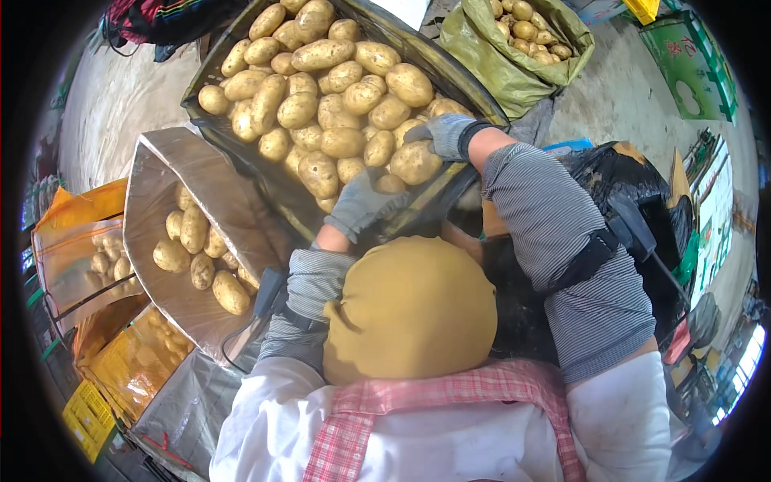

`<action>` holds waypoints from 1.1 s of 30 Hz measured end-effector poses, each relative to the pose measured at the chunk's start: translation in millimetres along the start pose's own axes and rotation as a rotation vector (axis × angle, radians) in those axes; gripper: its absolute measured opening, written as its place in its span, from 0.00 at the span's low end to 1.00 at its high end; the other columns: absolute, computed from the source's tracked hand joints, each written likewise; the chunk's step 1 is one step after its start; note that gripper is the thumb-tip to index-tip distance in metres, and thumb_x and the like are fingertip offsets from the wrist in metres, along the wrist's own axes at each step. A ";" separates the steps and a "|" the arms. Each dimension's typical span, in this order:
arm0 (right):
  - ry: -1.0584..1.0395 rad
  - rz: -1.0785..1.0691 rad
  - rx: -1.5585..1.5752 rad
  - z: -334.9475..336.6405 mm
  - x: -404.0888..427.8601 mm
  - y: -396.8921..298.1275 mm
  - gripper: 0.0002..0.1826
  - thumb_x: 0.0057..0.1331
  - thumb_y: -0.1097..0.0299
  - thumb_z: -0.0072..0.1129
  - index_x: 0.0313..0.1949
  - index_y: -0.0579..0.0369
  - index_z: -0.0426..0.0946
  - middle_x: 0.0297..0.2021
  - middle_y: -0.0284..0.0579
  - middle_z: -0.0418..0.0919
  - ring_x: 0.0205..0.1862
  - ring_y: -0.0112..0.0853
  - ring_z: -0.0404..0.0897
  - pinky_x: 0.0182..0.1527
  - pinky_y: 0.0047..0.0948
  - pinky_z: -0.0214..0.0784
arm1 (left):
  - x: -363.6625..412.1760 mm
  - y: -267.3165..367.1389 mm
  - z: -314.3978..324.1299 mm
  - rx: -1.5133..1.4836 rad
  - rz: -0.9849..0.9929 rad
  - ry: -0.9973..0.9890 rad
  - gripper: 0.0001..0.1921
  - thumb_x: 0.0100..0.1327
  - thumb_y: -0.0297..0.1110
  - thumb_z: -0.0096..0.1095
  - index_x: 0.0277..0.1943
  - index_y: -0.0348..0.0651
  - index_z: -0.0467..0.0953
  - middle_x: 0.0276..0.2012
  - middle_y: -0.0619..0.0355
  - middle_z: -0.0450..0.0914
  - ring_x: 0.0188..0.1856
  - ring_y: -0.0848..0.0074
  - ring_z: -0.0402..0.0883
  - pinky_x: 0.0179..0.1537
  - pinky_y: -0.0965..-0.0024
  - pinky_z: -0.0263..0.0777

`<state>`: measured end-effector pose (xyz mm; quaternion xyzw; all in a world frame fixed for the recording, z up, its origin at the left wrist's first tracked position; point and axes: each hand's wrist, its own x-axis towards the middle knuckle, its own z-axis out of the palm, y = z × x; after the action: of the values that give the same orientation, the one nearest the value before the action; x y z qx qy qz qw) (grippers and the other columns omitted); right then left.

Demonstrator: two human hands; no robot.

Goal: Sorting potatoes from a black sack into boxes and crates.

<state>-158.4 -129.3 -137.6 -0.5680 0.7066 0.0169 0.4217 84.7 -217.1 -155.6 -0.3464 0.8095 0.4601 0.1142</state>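
A black plastic crate (482, 99) holds a heap of large potatoes (340, 114). At its near right corner, my right hand (444, 134), in a grey-blue work glove, has its fingers curled over a big potato (415, 163). My left hand (364, 202), gloved in grey, reaches over the near rim. Its thumb and fingers are spread around a smaller potato (391, 184), partly hidden; whether it grips the potato is unclear. Left of the crate gapes a lined bag (241, 208) with several potatoes (193, 229) inside.
A green woven sack (482, 66) of small potatoes stands beyond the crate. Orange mesh bags (129, 367) and a yellow crate (89, 419) sit at left. At right are black plastic bags (620, 181) and a green carton (686, 66).
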 end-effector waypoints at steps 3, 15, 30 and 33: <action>-0.061 0.105 -0.053 2.3 4.2 -3.0 0.28 0.67 0.64 0.55 0.68 0.32 0.73 0.64 0.48 0.77 0.65 0.46 0.76 0.67 0.45 0.68 | 0.6 0.4 -10.2 0.057 -0.037 0.133 0.36 0.55 0.50 0.81 0.57 0.30 0.75 0.46 0.45 0.85 0.50 0.65 0.84 0.52 0.64 0.78; 0.621 0.208 0.390 -42.1 -20.4 -3.9 0.31 0.70 0.43 0.59 0.63 0.51 0.76 0.52 0.55 0.84 0.54 0.44 0.84 0.59 0.41 0.74 | 5.1 14.5 -34.4 -0.357 -0.020 0.421 0.32 0.63 0.42 0.75 0.63 0.32 0.71 0.50 0.47 0.82 0.50 0.68 0.81 0.50 0.66 0.77; 1.141 0.145 0.873 -60.4 -12.7 9.6 0.29 0.67 0.46 0.64 0.56 0.56 0.80 0.49 0.55 0.86 0.52 0.42 0.86 0.56 0.38 0.76 | 80.7 31.0 19.6 0.430 0.598 0.431 0.30 0.68 0.39 0.62 0.71 0.42 0.68 0.58 0.41 0.77 0.55 0.47 0.76 0.60 0.49 0.70; 1.178 0.119 0.907 -61.1 -10.7 5.5 0.29 0.66 0.45 0.64 0.56 0.55 0.80 0.49 0.55 0.86 0.52 0.43 0.86 0.56 0.38 0.76 | 80.9 26.5 25.4 0.475 0.640 0.517 0.30 0.66 0.37 0.66 0.70 0.42 0.70 0.59 0.43 0.79 0.56 0.49 0.77 0.59 0.50 0.72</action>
<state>-198.1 -149.6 -94.2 -0.2142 0.7829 -0.5606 0.1644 4.2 -224.1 -192.6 -0.1470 0.9602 0.1732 -0.1626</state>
